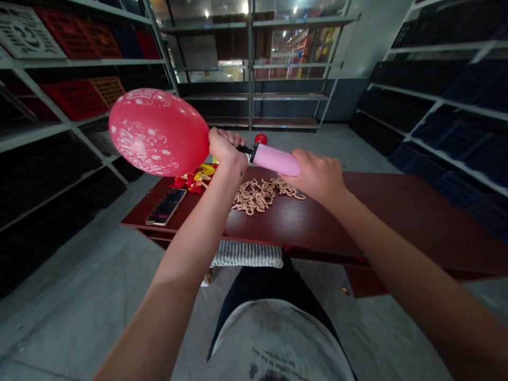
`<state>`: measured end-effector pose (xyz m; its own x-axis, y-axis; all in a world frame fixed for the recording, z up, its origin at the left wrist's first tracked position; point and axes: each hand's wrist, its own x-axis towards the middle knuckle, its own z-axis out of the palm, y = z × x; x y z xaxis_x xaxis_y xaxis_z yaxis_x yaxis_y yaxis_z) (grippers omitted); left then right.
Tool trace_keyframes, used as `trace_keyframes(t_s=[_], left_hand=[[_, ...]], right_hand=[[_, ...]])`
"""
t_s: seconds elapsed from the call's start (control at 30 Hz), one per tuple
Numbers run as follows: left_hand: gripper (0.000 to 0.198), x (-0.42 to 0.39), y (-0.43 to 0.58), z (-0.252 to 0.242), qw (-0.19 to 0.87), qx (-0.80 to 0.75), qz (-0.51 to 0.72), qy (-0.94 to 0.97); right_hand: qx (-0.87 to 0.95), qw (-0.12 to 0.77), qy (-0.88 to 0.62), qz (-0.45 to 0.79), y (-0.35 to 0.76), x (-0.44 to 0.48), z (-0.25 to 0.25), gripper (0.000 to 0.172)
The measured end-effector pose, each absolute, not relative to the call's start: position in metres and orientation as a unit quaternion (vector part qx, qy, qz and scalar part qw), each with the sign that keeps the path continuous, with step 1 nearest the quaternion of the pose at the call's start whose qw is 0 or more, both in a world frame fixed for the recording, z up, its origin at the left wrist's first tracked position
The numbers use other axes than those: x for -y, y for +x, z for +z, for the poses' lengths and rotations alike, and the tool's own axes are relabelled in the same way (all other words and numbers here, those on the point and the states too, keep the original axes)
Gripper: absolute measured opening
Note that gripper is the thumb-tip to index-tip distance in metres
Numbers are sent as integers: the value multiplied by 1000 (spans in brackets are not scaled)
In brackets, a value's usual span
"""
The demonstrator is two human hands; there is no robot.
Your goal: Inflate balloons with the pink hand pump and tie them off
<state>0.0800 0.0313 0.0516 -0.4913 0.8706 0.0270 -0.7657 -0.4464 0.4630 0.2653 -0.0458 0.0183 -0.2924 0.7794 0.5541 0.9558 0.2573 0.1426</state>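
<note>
Left hand (pixel 224 148): grip closed, pinching the inflated red printed rubber balloon (pixel 159 132) by its neck on the nozzle
Right hand (pixel 317 174): grip wrapped round the pink plastic hand pump (pixel 273 159)
Risk: a loosened pinch could let the neck slip off, releasing air; overfilling could burst it

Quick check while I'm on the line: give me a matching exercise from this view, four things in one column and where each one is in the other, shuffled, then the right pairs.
Things:
1. red balloon
2. pink hand pump
3. phone
4. pile of beige clips

Places:
A. lying near the left end of the dark red table
B. heaped on the table, below the pump
C. inflated, its neck pinched in the left hand
D. gripped by the right hand

Pairs: 1-C, 2-D, 3-A, 4-B
</note>
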Motion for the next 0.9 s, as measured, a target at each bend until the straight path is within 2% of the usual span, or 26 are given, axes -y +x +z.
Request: trace_keyframes(t_s=[0.47,0.73,0.9], left_hand=[[37,-47,44,49,482,-187,852,87],[36,-39,44,53,481,-187,853,76],[40,-27,55,59,466,-176,862,100]], right_hand=[[776,129,-553,-274,327,52,13,52],[766,160,-544,-303,358,50,8,57],[775,179,-548,-257,361,49,11,51]])
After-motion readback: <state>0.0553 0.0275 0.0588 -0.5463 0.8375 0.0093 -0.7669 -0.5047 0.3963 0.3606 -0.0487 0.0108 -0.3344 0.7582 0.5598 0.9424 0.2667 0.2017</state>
